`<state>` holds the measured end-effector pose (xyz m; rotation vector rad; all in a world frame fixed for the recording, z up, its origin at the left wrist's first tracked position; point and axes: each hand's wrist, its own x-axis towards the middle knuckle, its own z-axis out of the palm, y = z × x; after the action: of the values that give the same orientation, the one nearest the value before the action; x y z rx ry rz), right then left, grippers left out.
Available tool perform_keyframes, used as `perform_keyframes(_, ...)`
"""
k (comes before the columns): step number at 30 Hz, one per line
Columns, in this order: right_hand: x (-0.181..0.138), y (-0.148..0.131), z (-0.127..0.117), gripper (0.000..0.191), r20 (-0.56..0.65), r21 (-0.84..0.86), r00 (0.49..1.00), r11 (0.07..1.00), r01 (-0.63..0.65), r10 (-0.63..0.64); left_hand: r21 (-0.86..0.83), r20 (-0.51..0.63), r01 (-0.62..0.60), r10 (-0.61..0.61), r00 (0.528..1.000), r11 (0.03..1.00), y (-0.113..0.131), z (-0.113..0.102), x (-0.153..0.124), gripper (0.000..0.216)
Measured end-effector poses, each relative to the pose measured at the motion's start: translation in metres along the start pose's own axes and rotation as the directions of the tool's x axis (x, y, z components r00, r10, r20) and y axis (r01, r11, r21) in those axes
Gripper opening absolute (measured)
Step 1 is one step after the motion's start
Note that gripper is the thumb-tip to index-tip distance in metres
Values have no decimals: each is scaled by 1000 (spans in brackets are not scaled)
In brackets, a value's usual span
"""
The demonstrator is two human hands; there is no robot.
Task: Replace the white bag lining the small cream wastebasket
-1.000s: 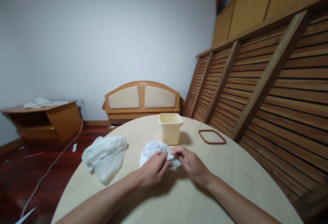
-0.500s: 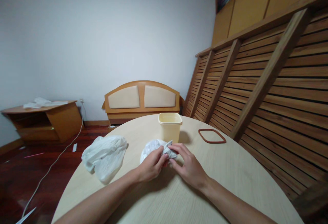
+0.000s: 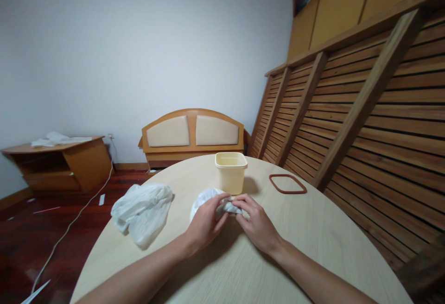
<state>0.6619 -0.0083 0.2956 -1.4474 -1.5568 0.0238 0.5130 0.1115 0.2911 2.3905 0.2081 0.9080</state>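
Note:
A white plastic bag [image 3: 204, 197], bunched up, lies on the round table just in front of a pale yellow plastic bin [image 3: 231, 176]. My left hand [image 3: 207, 220] is closed around its gathered part, thumb below and fingers on top. With thumb and fingertips, my right hand [image 3: 255, 220] pinches the twisted end of the same bag. The two hands nearly meet, and they hide part of the bag. The bin stands upright behind them, open at the top.
Another crumpled white plastic bag [image 3: 142, 211] lies on the table [image 3: 306, 248] at the left. A brown rounded-square ring [image 3: 288, 192] rests at the right. Slatted wooden panels [image 3: 351, 109] lean beyond the table's right edge. A cable [image 3: 74, 220] runs along the floor.
My left hand has opened its grip wider over the bag, its fingers shifting forward. My right fingers have closed in on the bag's end. The bin and ring have stayed put.

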Motion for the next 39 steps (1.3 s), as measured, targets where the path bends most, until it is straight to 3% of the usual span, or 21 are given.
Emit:
perform_keyframes(3,-1,1,-1,33,-24,-11,1000,1000,1,-1,45,-14,-46,46,999,998,1,-1,2,30)
perform_keyframes(8,-1,4,-1,38,-55,15,998,1000,-16,17,43,-29,17,-15,999,999,3,-1,3,23)
perform_keyframes(13,1,4,0,25,-168,94,981,992,-79,94,-30,-38,80,-81,996,996,1,-1,5,19)
perform_keyframes(17,1,4,0,19,-74,240,968,947,-214,238,-126,-32,89,-93,995,988,1,0,6,19)
perform_keyframes(21,2,8,4,21,-22,380,952,884,-273,304,-228,-35,91,-102,994,969,1,1,6,25)
perform_keyframes(28,5,7,8,32,42,573,922,747,-339,386,-192,-45,111,-121,992,975,-1,1,8,20)
perform_keyframes(33,6,4,6,38,119,620,917,693,-367,380,-106,-102,8,-19,995,994,-2,0,6,29)
perform_keyframes(39,5,3,10,43,163,674,921,641,-367,355,225,-116,-184,213,970,957,-8,-3,5,37)
